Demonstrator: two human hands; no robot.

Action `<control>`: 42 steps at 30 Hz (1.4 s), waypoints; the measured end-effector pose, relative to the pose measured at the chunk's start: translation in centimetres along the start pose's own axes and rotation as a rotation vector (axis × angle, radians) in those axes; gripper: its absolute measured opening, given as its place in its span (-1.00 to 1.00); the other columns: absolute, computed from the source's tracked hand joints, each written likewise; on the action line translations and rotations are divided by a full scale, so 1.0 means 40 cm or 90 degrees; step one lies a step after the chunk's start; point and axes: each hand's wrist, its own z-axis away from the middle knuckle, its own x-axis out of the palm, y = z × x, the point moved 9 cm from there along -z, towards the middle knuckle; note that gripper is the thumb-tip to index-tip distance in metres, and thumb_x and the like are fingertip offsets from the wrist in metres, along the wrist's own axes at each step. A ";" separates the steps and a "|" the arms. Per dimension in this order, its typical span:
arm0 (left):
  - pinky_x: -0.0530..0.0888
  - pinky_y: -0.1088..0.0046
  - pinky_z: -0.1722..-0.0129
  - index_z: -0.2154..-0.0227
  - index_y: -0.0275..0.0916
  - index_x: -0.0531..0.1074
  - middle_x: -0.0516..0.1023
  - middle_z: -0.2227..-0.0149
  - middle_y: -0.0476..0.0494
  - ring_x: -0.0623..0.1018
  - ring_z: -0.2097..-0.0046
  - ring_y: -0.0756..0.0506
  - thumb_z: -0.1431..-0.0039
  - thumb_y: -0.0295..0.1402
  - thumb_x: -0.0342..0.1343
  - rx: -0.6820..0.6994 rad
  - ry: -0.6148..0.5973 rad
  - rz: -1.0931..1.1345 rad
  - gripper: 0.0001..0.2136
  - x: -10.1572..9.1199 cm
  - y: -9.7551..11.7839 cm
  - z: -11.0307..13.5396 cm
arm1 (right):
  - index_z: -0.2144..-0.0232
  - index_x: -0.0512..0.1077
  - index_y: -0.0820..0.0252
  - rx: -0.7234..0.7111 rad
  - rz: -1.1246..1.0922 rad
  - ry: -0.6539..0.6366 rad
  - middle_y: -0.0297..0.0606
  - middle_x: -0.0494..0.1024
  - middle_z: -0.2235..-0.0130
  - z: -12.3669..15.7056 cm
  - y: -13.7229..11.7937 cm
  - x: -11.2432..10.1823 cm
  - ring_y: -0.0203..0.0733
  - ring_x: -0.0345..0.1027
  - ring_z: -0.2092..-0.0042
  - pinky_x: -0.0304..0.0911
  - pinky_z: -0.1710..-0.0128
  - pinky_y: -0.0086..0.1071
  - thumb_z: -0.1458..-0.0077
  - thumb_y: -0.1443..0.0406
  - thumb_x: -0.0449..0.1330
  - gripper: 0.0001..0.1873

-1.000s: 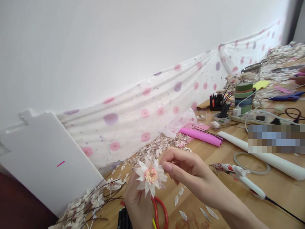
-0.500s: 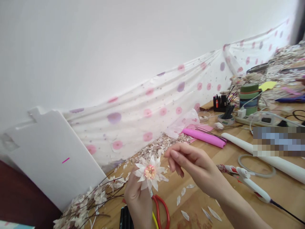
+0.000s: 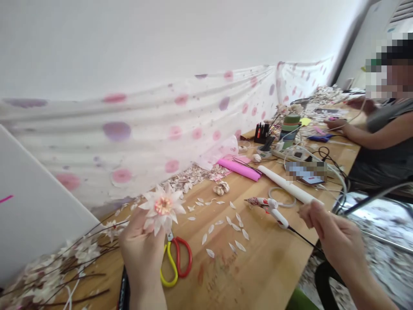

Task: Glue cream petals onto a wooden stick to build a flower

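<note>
This place seems to be a craft workshop, of the kind where one makes flowers by hand. A long wooden counter [image 3: 258,275] runs along a white wall [image 3: 161,43], whose lower part is covered by a spotted cloth [image 3: 151,144] (its spots are pink and purple). On the counter lie loose petals [image 3: 240,246], a glue gun [image 3: 278,218], scissors [image 3: 184,258], a pink roll [image 3: 239,169] and a white roll [image 3: 290,185]. Farther along, another person [image 3: 380,142] is at the same counter, and pale scraps [image 3: 383,252] cover the floor.

The flower [image 3: 163,206] partly hides the red-and-yellow-handled scissors [image 3: 177,256].
</note>
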 end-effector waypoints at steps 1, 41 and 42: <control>0.55 0.39 0.24 0.43 -0.16 0.63 0.66 0.42 -0.01 0.61 0.28 -0.13 0.16 -0.54 0.34 -0.029 -0.003 0.030 -0.81 0.004 -0.010 -0.001 | 0.61 0.29 0.08 0.051 0.142 0.001 -0.30 0.35 0.54 0.012 0.063 -0.030 -0.16 0.28 0.46 0.20 0.46 -0.28 -0.16 -0.11 0.18 -0.49; 0.47 0.49 0.38 0.47 -0.15 0.47 0.53 0.47 -0.01 0.54 0.41 -0.05 -0.12 -0.56 0.17 0.252 -0.184 -0.165 -0.84 0.145 0.093 0.070 | 0.36 0.37 0.08 -0.351 0.132 -0.273 -0.25 0.46 0.39 0.067 -0.265 0.145 -0.12 0.36 0.37 0.31 0.40 -0.30 -0.21 0.09 0.21 -0.78; 0.45 0.49 0.36 0.48 -0.15 0.44 0.52 0.47 0.00 0.53 0.39 -0.05 -0.13 -0.60 0.13 0.298 -0.189 -0.179 -0.80 0.148 0.098 0.073 | 0.38 0.35 0.08 -0.340 0.124 -0.267 -0.25 0.45 0.40 0.071 -0.258 0.146 -0.12 0.35 0.37 0.29 0.40 -0.30 -0.23 0.06 0.18 -0.73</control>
